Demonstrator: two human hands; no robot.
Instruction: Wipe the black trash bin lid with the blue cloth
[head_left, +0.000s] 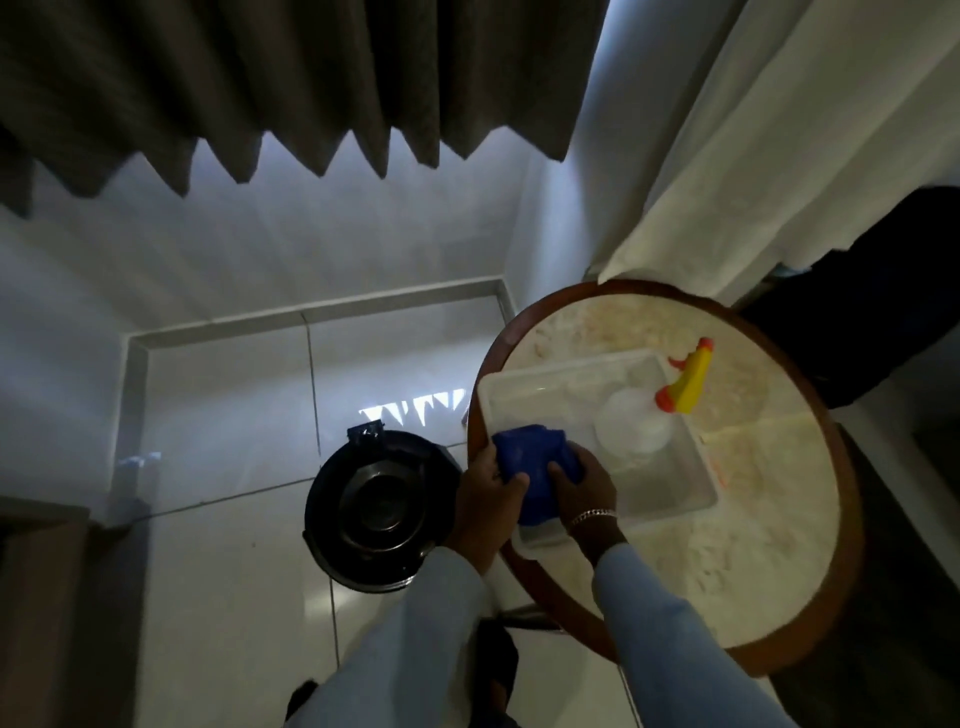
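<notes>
Two pale sleeves reach forward from the bottom of the view, and at their ends both hands work one object: the left hand (485, 491) and the right hand (584, 483) each close their fingers on the blue cloth (535, 467), pinching it from opposite sides so that it bunches between them over the near left corner of a clear plastic tub (696, 467). A chain bracelet (592, 517) sits on the right wrist. Gripping the cloth from both ends like this looks like gathering or folding it into a pad that can be pushed over a surface, though whether it is wet or dry cannot be told. The tub rests on a round table (779, 587) with a pale stone-like top and a dark wooden rim, and inside it lies a clear spray bottle (636, 423) with a yellow and orange trigger head (688, 382), tipped on its side, probably kept there so cleaning things stay together. The black trash bin lid (376, 506) sits shut on its bin on the tiled floor (223, 415), just left of the table and below the left forearm, untouched by the cloth; wiping has not yet begun. Keeping the bin beside the table puts the lid within a short downward reach.
</notes>
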